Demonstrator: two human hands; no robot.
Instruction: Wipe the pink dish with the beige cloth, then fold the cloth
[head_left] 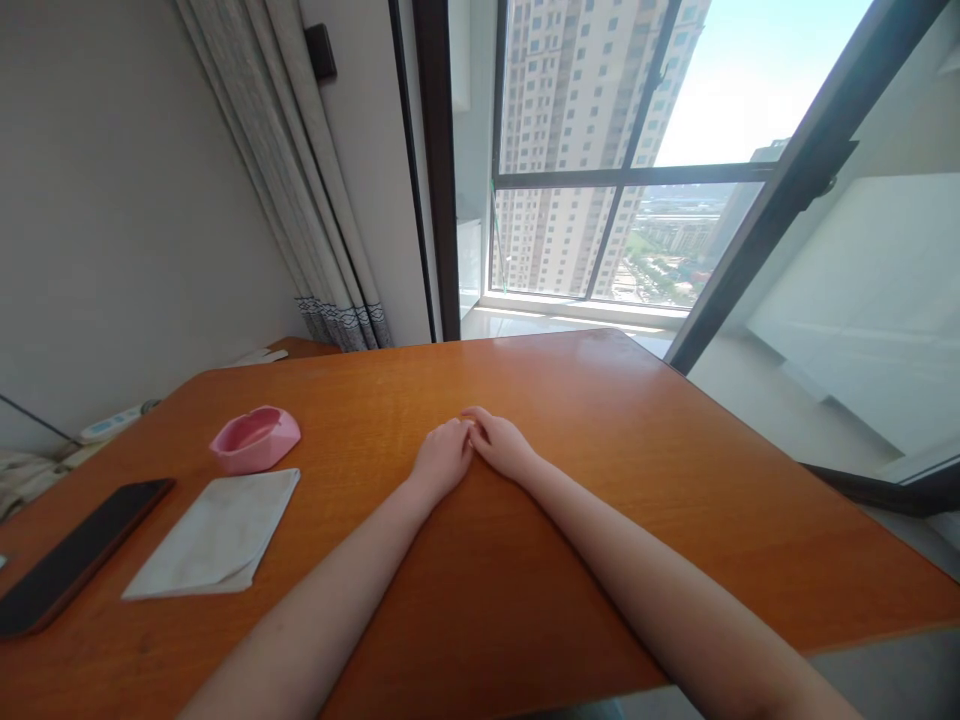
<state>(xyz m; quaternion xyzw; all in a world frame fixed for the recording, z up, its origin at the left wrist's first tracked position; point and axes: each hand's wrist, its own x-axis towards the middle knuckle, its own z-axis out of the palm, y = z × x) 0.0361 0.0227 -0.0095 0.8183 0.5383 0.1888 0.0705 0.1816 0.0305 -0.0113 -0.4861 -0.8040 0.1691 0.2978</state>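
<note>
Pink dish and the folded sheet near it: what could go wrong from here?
If the left hand swings left, its forearm might drag the folded white sheet, which lies close by. The pink dish stands just beyond the sheet's far edge, so pushing the sheet that way could nudge it.
</note>
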